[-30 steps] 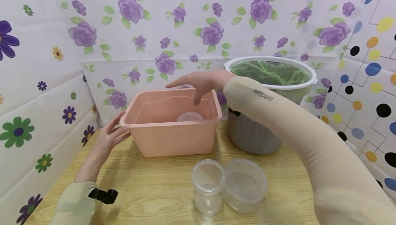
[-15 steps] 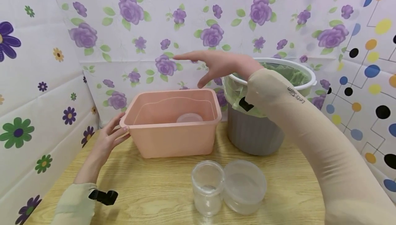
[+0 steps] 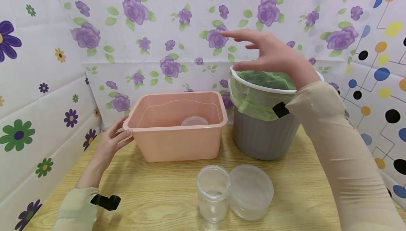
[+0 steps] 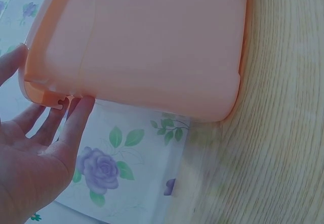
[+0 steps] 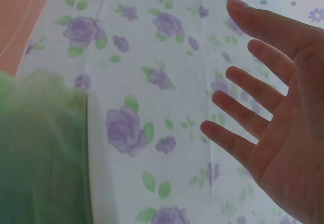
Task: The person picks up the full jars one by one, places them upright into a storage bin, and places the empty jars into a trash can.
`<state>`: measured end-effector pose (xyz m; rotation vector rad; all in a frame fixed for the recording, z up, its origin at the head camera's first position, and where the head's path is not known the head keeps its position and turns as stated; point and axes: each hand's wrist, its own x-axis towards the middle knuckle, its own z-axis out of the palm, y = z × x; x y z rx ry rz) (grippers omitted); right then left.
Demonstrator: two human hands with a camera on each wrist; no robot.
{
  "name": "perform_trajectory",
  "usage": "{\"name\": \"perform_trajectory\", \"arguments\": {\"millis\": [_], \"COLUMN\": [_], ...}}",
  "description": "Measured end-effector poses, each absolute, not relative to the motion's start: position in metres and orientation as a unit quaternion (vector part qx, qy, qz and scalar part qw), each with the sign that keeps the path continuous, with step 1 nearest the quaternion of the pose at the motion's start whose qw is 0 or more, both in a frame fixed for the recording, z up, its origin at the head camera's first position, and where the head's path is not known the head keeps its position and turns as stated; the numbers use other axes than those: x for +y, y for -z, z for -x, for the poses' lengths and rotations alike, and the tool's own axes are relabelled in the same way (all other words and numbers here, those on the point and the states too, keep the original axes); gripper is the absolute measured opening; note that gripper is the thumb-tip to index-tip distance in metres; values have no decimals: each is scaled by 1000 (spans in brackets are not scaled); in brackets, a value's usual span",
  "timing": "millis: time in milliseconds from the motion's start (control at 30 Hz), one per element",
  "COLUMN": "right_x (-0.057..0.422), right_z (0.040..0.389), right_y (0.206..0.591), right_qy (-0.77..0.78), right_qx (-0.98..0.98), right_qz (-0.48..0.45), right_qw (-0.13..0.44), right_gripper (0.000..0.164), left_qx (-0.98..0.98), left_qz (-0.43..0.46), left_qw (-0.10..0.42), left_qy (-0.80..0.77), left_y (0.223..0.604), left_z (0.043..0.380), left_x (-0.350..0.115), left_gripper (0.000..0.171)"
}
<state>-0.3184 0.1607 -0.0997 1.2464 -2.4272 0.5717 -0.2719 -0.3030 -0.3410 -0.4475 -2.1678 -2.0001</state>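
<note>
My left hand [image 3: 109, 144] grips the left front corner of a pink plastic bin [image 3: 179, 144], thumb on the rim and fingers under its lip, as the left wrist view shows. Inside the bin lies a round, clear plastic piece [image 3: 194, 121], partly hidden by the front wall. My right hand [image 3: 273, 52] is in the air above a grey trash can [image 3: 264, 132] lined with a green bag [image 3: 250, 100]. Its fingers are spread and nothing is in them, as the right wrist view confirms.
On the wooden table [image 3: 152, 195] in front stand a clear jar [image 3: 213, 199] and a wider round clear container [image 3: 251, 195], side by side. Flower-patterned sheeting [image 3: 190, 19] rises behind the bin and the trash can.
My right hand has risen from over the pink bin and moved right, above the trash can. The left hand and the bin have stayed in place.
</note>
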Motion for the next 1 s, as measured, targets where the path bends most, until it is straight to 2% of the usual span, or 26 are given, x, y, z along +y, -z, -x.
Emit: {"name": "perform_trajectory", "arguments": {"millis": [133,267,700,1000], "right_x": [184,208,283,315], "right_z": [314,310,304,303], "right_y": [105,113,161,198], "right_qy": [-231,-261,-301,-301], "right_qx": [-842,-831,-813,-821], "right_qz": [-423,-401,-361,-335], "right_qw": [242,284,344,350], "right_gripper": [72,65,45,37], "left_qx": [-729,-734,-734,-741], "left_qz": [149,148,144,140], "left_qw": [81,82,73,72], "left_qy": [663,658,660,652], "left_y": [341,342,343,343], "left_z": [272,272,272,273], "left_x": [-304,-305,-306,-305], "left_gripper": [66,66,67,67]}}
